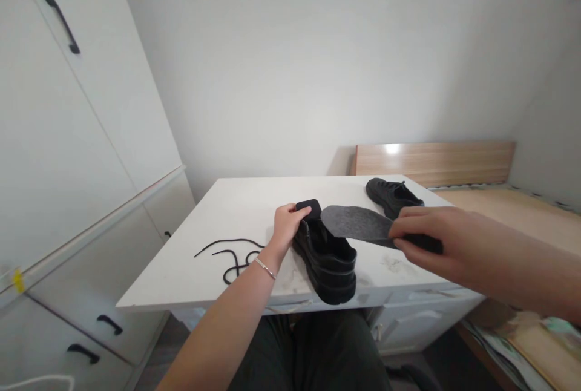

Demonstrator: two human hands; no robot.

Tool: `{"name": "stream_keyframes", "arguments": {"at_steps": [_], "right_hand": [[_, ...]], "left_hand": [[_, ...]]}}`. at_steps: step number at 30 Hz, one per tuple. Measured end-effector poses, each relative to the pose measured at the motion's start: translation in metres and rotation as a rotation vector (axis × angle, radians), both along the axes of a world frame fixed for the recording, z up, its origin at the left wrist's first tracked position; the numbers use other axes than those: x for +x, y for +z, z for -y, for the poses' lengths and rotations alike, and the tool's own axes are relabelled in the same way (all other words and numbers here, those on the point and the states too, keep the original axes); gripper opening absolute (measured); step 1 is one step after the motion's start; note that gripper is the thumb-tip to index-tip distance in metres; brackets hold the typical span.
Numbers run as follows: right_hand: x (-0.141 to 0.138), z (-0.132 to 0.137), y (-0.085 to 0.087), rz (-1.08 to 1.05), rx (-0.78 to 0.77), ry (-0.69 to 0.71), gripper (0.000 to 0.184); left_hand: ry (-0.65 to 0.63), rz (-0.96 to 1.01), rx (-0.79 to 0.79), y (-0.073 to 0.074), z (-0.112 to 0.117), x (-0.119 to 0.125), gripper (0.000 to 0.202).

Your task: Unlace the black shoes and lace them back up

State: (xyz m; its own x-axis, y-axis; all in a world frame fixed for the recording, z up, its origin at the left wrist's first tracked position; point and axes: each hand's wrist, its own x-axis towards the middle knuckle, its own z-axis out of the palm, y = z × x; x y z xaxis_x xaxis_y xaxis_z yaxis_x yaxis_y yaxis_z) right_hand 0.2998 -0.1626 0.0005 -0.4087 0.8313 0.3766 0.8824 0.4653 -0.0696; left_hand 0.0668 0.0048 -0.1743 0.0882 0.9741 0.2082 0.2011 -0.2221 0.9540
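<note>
A black shoe [333, 273] stands on the white table with its heel toward me and no lace in it. My left hand [288, 221] pinches the raised tongue [309, 209] of this shoe at its far end. Over the shoe's opening, to the right, my right hand [424, 236] grips a grey insole [356, 223] by one end. The insole's rounded free end points left, close to the tongue. A loose black shoelace [233, 258] lies curled on the table, left of the shoe and partly hidden by my left forearm.
A second black shoe [393, 194], laced, sits at the table's back right. White cabinets [91, 137] with dark handles stand on the left. A bed frame with a wooden headboard [436, 162] is at the right. The white table [181, 279] has its front edge near my legs.
</note>
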Motion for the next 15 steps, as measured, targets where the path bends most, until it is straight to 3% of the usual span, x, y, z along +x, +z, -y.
{"name": "stream_keyframes", "arguments": {"at_steps": [3,6,12,15], "right_hand": [[-0.025,-0.015,0.013,0.387,-0.159,-0.003,0.017],[-0.056,-0.027,0.017,0.570,-0.237,-0.058,0.019],[-0.106,-0.040,0.012,0.617,-0.394,-0.034,0.015],[-0.113,-0.047,0.024,0.636,-0.539,0.015,0.015]], "left_hand": [[0.056,0.072,0.000,-0.007,0.003,0.000,0.025],[0.101,0.101,0.013,-0.008,0.003,-0.002,0.025],[0.135,0.065,0.077,-0.004,0.002,-0.002,0.025],[0.152,0.042,0.112,-0.003,0.002,-0.001,0.025]]}}
